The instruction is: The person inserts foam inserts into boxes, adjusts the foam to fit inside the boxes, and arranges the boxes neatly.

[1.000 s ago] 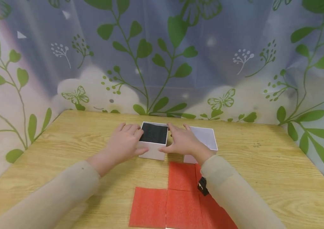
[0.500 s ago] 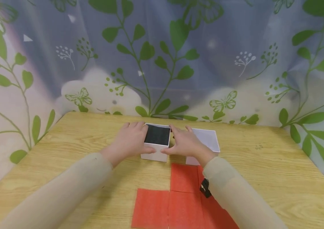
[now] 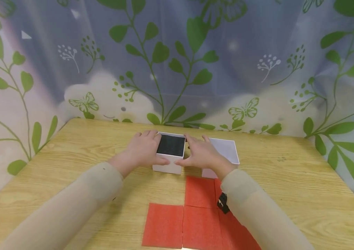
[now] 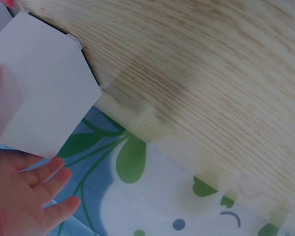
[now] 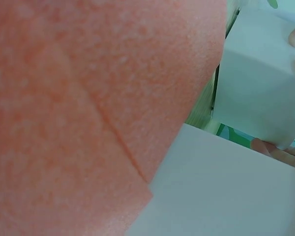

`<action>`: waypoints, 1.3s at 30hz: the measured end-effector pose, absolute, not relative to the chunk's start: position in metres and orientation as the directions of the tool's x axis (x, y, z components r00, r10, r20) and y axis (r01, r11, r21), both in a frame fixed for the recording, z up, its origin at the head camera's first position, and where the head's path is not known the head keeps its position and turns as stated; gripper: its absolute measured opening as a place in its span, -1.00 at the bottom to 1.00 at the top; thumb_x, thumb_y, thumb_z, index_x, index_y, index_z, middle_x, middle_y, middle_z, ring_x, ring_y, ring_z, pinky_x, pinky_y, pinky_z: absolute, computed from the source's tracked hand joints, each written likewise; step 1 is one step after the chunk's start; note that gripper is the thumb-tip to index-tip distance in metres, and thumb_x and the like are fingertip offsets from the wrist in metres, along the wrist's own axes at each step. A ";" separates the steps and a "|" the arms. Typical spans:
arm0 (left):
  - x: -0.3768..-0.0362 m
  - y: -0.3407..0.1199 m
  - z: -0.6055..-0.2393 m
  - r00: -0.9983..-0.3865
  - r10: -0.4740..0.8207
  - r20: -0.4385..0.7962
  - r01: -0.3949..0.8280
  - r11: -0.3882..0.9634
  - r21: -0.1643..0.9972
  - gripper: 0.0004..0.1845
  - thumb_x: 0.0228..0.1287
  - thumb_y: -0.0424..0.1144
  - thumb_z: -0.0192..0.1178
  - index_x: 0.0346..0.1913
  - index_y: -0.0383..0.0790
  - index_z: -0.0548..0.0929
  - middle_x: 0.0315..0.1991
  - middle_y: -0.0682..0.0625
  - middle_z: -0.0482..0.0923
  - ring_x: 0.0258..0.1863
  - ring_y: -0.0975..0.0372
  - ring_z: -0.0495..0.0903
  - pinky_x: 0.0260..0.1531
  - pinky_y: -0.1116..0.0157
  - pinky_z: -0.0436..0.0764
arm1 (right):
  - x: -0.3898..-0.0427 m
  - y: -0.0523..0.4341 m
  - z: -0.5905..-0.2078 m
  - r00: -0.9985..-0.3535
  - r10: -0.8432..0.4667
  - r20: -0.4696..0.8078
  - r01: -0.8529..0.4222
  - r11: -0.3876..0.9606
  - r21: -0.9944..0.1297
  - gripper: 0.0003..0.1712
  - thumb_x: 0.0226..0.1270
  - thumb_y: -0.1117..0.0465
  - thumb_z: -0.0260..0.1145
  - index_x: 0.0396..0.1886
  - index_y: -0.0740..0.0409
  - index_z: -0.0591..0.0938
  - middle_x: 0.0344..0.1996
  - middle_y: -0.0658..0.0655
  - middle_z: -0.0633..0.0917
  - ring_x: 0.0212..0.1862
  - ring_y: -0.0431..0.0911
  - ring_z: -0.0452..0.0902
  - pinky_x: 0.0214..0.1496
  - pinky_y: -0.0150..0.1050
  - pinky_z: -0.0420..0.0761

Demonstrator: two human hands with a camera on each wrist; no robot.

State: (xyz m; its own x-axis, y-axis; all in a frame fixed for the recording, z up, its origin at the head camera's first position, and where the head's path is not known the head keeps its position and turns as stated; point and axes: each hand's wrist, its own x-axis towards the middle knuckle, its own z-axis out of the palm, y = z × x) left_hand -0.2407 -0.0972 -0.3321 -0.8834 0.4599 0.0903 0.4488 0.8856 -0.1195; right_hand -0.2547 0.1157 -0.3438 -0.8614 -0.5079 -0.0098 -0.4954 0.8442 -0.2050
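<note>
A small white box [image 3: 168,167] with a black lining [image 3: 171,145] stands on the wooden table [image 3: 289,180], right of the back middle. My left hand [image 3: 143,151] grips its left side and my right hand [image 3: 200,155] its right side, with both thumbs on the front face. In the left wrist view the box [image 4: 39,88] sits between thumb and fingers [image 4: 34,196]. A second white box or lid [image 3: 227,150] lies just right of it, partly behind my right hand, and shows again as a white box or lid [image 5: 216,196] in the right wrist view.
Several red foam squares [image 3: 195,215] lie flat on the table's near middle, under my right forearm; the red foam [image 5: 88,98] fills the right wrist view. A leaf-print curtain [image 3: 177,69] closes off the table's back and sides.
Both hands stay on the box, which has hardly moved. My left thumb has slid a little further across its front face toward the right thumb.
</note>
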 end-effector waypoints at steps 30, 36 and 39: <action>-0.214 -0.115 -0.325 -0.786 0.528 0.321 0.501 0.849 -0.168 -0.66 0.05 -0.01 0.36 -0.30 -0.25 0.68 -0.03 -0.16 0.52 -0.05 0.00 0.53 -0.04 0.04 0.50 | -0.260 0.107 -0.340 -0.856 -0.518 -0.005 -0.509 0.843 -0.177 0.26 0.00 -0.44 0.22 0.45 0.28 0.00 0.08 0.12 0.58 0.17 -0.08 0.43 0.39 0.10 -0.19; -0.212 -0.110 -0.329 -0.823 0.501 0.267 0.475 0.865 -0.160 -0.43 0.08 0.09 0.30 0.00 -0.31 0.59 0.06 -0.19 0.47 0.01 -0.03 0.50 0.00 0.02 0.48 | -0.256 0.110 -0.339 -0.864 -0.501 -0.040 -0.487 0.854 -0.184 0.26 0.00 -0.44 0.23 0.45 0.27 -0.01 -0.03 0.10 0.64 0.16 -0.07 0.45 0.39 0.09 -0.19; -0.212 -0.107 -0.332 -0.837 0.489 0.245 0.463 0.872 -0.161 -0.39 0.09 0.13 0.27 0.03 -0.32 0.57 0.09 -0.21 0.44 0.05 -0.05 0.46 0.03 0.00 0.45 | -0.255 0.113 -0.340 -0.863 -0.503 -0.043 -0.486 0.851 -0.198 0.25 0.01 -0.42 0.24 0.45 0.28 -0.01 -0.04 0.11 0.65 0.13 -0.07 0.48 0.39 0.10 -0.20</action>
